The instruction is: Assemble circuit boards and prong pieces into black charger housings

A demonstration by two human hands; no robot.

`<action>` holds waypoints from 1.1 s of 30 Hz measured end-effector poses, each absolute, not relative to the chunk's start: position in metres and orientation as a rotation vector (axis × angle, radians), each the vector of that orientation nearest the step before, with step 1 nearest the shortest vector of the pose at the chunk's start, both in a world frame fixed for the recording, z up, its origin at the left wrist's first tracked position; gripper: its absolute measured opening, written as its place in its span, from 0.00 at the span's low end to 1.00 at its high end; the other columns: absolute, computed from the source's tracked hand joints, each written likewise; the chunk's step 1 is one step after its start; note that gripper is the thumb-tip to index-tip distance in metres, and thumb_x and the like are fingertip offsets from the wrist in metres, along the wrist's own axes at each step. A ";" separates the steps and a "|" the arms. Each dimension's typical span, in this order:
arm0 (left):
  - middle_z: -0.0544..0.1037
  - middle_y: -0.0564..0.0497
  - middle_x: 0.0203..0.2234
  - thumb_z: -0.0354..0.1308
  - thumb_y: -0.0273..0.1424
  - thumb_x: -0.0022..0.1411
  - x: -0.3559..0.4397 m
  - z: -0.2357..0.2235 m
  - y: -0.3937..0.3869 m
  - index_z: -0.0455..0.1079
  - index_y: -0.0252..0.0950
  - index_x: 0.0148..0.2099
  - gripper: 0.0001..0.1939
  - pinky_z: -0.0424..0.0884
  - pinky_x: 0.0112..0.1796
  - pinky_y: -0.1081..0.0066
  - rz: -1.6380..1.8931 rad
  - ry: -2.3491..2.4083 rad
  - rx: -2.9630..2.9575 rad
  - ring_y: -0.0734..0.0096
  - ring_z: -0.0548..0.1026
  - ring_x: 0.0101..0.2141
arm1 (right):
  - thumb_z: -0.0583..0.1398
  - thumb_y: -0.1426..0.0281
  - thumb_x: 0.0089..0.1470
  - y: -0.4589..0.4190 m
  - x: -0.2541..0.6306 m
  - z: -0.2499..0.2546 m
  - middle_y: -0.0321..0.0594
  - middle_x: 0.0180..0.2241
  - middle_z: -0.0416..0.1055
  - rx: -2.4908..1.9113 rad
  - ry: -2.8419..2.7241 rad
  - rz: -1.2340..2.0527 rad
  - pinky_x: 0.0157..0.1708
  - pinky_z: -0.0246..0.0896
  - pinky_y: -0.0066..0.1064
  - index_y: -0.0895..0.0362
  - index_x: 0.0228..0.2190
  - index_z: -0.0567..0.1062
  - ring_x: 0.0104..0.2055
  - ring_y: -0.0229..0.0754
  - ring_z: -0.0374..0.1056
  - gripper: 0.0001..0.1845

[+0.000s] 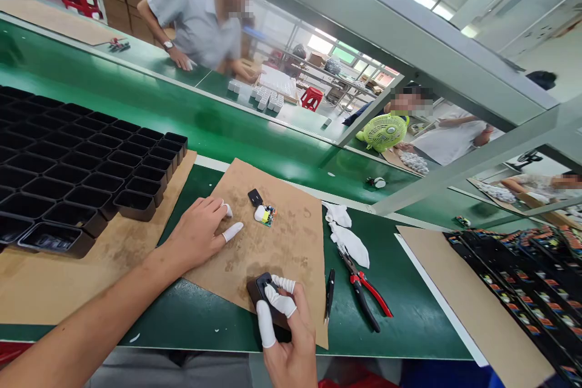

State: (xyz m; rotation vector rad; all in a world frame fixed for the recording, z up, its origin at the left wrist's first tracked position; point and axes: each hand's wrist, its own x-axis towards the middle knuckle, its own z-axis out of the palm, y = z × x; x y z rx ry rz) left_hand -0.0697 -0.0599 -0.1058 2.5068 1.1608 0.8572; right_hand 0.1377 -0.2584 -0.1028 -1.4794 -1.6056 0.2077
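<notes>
My right hand [286, 339], with white finger cots on thumb and fingers, grips a black plastic housing [264, 300] at the near edge of a brown cardboard mat [291, 242]. My left hand [200, 233] rests on the mat's left side, fingers loosely curled, cots on two fingertips, holding nothing I can see. Just right of its fingertips lie a small circuit board with a white part [264, 215] and a small black piece [254, 197].
A black compartment tray [68, 170] sits at left on cardboard. Tweezers [330, 294], red-handled pliers [366, 291] and white cloth gloves [348, 236] lie right of the mat. Trays of circuit boards [522, 291] are at right. Other people work across the green conveyor [218, 127].
</notes>
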 end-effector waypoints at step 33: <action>0.81 0.47 0.39 0.58 0.40 0.80 -0.071 -0.106 -0.059 0.70 0.42 0.42 0.11 0.70 0.45 0.54 0.852 1.159 2.540 0.52 0.77 0.41 | 0.66 0.78 0.70 -0.253 0.133 -0.096 0.46 0.51 0.83 -1.380 -1.588 0.117 0.50 0.85 0.32 0.49 0.51 0.86 0.52 0.46 0.86 0.15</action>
